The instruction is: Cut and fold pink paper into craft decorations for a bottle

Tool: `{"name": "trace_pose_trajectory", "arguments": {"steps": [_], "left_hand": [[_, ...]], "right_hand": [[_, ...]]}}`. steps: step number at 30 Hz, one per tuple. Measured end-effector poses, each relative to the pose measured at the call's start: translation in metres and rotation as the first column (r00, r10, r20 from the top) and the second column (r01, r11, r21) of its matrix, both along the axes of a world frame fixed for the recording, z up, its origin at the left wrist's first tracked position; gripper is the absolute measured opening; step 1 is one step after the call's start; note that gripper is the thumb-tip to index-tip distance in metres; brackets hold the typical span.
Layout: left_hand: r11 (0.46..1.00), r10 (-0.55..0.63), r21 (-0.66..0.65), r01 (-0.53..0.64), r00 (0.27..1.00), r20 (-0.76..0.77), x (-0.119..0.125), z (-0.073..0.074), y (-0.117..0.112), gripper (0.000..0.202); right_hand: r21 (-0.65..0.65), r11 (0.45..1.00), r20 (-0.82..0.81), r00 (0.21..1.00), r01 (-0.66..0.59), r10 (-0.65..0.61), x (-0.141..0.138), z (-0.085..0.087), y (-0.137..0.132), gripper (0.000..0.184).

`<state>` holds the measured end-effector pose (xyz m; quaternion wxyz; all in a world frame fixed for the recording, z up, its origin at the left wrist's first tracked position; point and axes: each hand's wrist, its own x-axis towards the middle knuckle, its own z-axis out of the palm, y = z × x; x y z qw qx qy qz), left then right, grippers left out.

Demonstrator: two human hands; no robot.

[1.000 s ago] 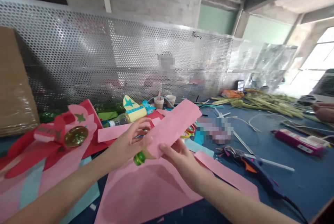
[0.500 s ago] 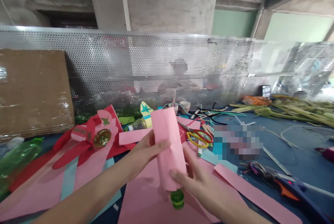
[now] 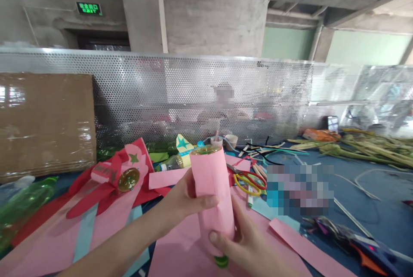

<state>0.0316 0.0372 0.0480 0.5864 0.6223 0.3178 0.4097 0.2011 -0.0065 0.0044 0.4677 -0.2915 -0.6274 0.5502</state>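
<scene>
Held above blue surface (image 3: 380, 195): pink paper sheet (image 3: 213, 191) wrapped as upright tube round green-capped plastic bottle (image 3: 221, 261), cap down. Closed round its middle: left hand (image 3: 183, 204); clasped on lower end: right hand (image 3: 248, 244). Just behind, lying flat: red-and-yellow-handled scissors (image 3: 247, 180).

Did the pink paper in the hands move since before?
Yes. The pink paper swung from slanting over the scissors to upright, left of them.

Scissors (image 3: 247, 179) just right of hands, paper scraps (image 3: 106, 182) crowding left, mesh screen (image 3: 193, 92) behind
</scene>
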Motion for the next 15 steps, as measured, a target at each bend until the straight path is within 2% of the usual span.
{"name": "trace_pose_trajectory", "arguments": {"steps": [2,4,7,9,10,11,13,15], "left_hand": [[1.000,-0.001,0.020,0.001,1.000,0.011,0.001,0.002,-0.003,0.058],[0.999,0.036,-0.023,-0.036,0.999,0.036,0.002,0.006,-0.006,0.056],[0.968,0.162,-0.203,-0.148,0.985,0.056,-0.002,0.014,-0.004,0.052],[0.931,0.215,-0.291,-0.219,0.976,-0.044,-0.010,0.018,0.005,0.059],[0.922,0.241,-0.277,-0.272,0.960,-0.140,-0.015,0.019,0.013,0.062],[0.917,0.294,-0.201,-0.343,0.925,-0.240,-0.021,0.019,0.022,0.061],[0.910,0.342,-0.131,-0.393,0.891,-0.297,-0.031,0.016,0.042,0.061],[0.919,0.352,-0.052,-0.390,0.874,-0.335,-0.034,0.012,0.062,0.062]], "right_hand": [[-0.019,0.998,-0.036,0.998,-0.052,0.051,0.000,-0.001,0.000,0.075],[-0.081,0.990,-0.081,0.990,-0.120,0.113,-0.001,-0.004,-0.001,0.076],[-0.184,0.966,-0.167,0.974,-0.184,0.154,-0.002,-0.011,-0.004,0.071],[-0.188,0.967,-0.159,0.977,-0.172,0.142,-0.003,-0.016,-0.006,0.065],[-0.172,0.974,-0.119,0.985,-0.147,0.127,-0.003,-0.018,-0.006,0.062],[-0.149,0.982,-0.061,0.993,-0.112,0.104,-0.004,-0.020,-0.007,0.058],[-0.109,0.992,0.089,0.994,-0.058,0.068,-0.005,-0.021,-0.007,0.045],[-0.097,0.994,0.222,0.973,-0.041,0.062,-0.005,-0.020,-0.008,0.032]]}}
